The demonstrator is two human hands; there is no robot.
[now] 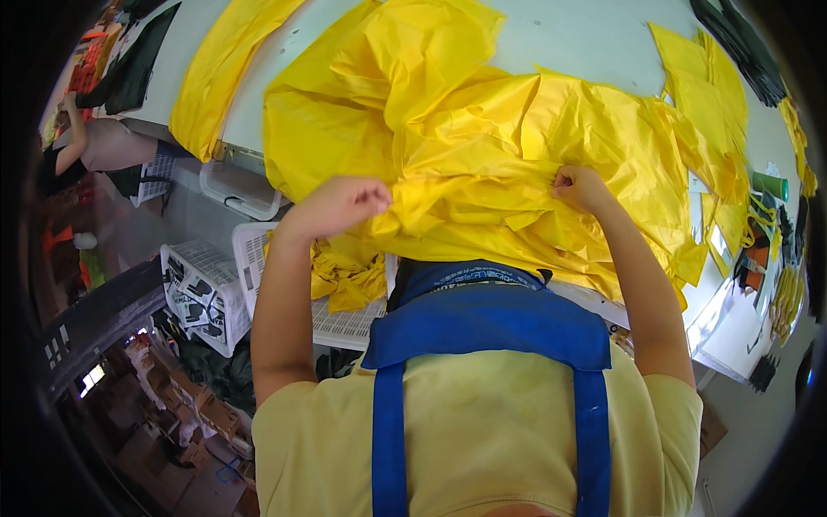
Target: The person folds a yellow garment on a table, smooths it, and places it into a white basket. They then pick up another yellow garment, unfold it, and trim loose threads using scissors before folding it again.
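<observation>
A large heap of crumpled, shiny yellow fabric (482, 129) spreads over the table in front of me and hangs past its near edge. My right hand (581, 188) is closed, its fingers pinching a fold of this fabric near the middle. At the fabric's left part, my left hand (349, 205) is curled shut and slightly blurred, its fingertips against the yellow cloth. Between the two hands runs a loosely creased stretch of the fabric.
The white table (568, 39) carries a yellow strip (226, 73) at left, yellow pieces (711, 103) at right and dark strips (741, 52) beyond. A green roll (769, 185) lies right. White baskets (207, 289) stand lower left; another person (103, 145) works far left.
</observation>
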